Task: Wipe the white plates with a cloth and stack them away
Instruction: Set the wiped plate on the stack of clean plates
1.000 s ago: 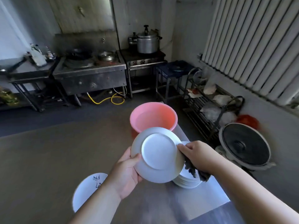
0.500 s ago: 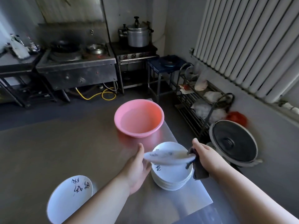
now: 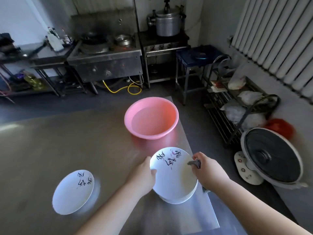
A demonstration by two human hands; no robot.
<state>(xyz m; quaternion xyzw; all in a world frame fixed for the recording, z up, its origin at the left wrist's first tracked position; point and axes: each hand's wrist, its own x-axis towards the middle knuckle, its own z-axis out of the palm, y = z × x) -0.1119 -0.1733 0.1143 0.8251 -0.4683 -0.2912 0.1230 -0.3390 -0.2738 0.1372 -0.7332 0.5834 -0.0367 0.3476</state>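
Observation:
A white plate [image 3: 171, 172] with black brush lettering is face up just over a stack of white plates [image 3: 184, 196] near the table's right edge. My left hand [image 3: 144, 175] holds its left rim, thumb on top. My right hand [image 3: 208, 170] grips a dark grey cloth [image 3: 194, 162] against the plate's right rim. A single white plate [image 3: 72, 192] with the same lettering lies on the table to the left.
A pink basin [image 3: 152, 117] stands on the steel table [image 3: 50, 146] beyond the stack. The table's right edge runs close to the stack. On the floor to the right are a fan [image 3: 272, 158] and a wire rack [image 3: 237, 102]. Stoves line the back wall.
The plate was held up with its underside facing me, then turned face up and lowered over the stack. Both hands came down with it.

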